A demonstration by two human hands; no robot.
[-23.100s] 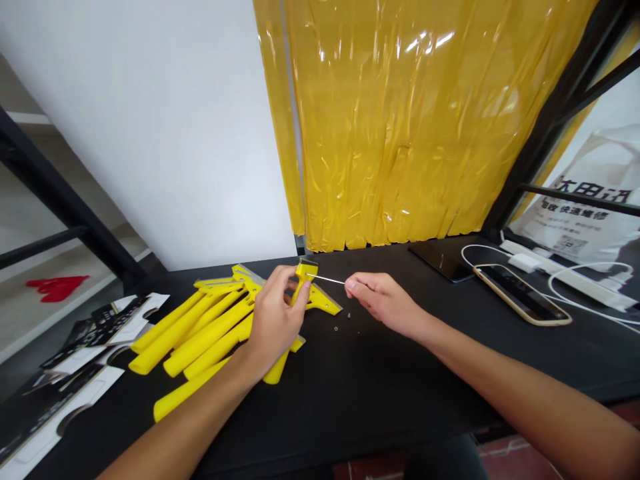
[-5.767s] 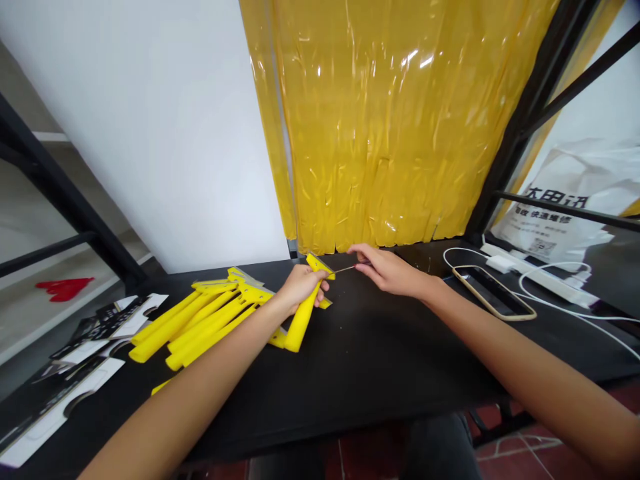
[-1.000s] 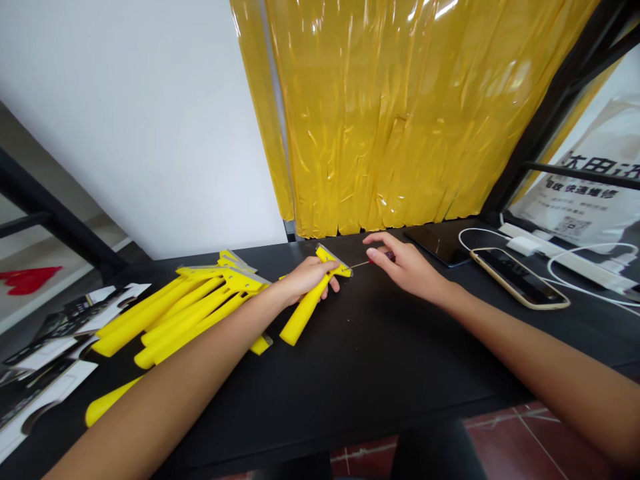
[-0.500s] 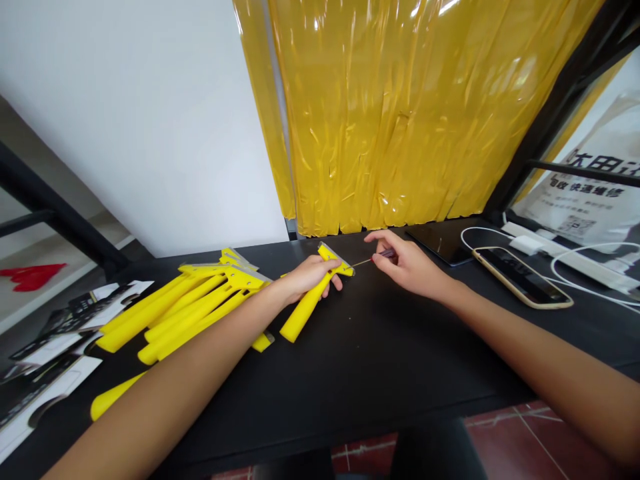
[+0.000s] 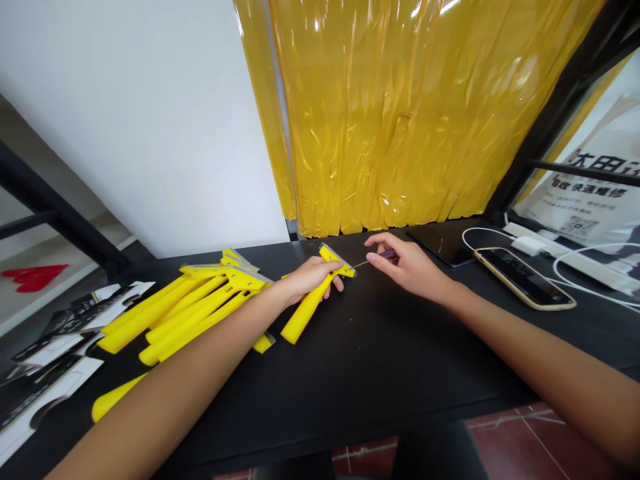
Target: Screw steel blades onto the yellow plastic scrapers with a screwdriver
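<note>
My left hand [image 5: 313, 277] is closed around the head end of a yellow scraper [image 5: 303, 315], whose handle slants down toward me over the black table. A grey metal strip runs along the scraper's head. My right hand [image 5: 403, 263] grips a screwdriver [image 5: 388, 254] with a dark handle between thumb and fingers. Its thin shaft points left, and the tip meets the scraper's head near a screw; whether it sits in the screw is too small to tell. Beside my left forearm lies a pile of similar yellow scrapers [image 5: 193, 310], partly hidden by that arm.
Black-and-white cardboard packaging [image 5: 55, 373] is stacked at the left of the black table [image 5: 380, 373]. On the right are a phone [image 5: 525, 277], a dark flat tablet-like panel [image 5: 443, 244], a white power strip [image 5: 575, 257] and loose white cables. Yellow plastic strips [image 5: 400, 120] hang behind the table.
Both hands stay nearly in place. My right thumb and fingers have shifted slightly on the screwdriver handle; the scraper is held in about the same position.
</note>
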